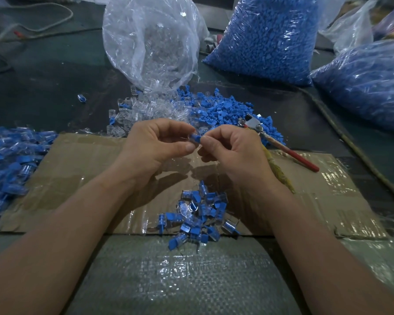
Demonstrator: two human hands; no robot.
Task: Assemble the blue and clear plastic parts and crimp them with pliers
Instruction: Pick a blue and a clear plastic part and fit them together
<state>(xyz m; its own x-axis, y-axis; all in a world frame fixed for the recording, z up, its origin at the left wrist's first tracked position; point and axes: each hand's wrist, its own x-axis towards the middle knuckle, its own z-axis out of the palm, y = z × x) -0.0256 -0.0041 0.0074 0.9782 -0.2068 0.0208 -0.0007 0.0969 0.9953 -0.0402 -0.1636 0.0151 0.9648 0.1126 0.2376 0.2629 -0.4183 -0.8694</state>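
The single part (pixel 195 138) was blue with a clear shell, and the small pile (pixel 200 214) had the same two colours. The cardboard (pixel 82 169) was brown, the woven sack (pixel 180 280) grey-green with a fine grid pattern. The pliers (pixel 280 144) had a grey metal head, one red handle and one yellowish handle. The loose parts (pixel 225 108) were blue, the shells (pixel 132 117) colourless, the full bags (pixel 266 35) blue, and the floor cover (pixel 43 83) dark green.
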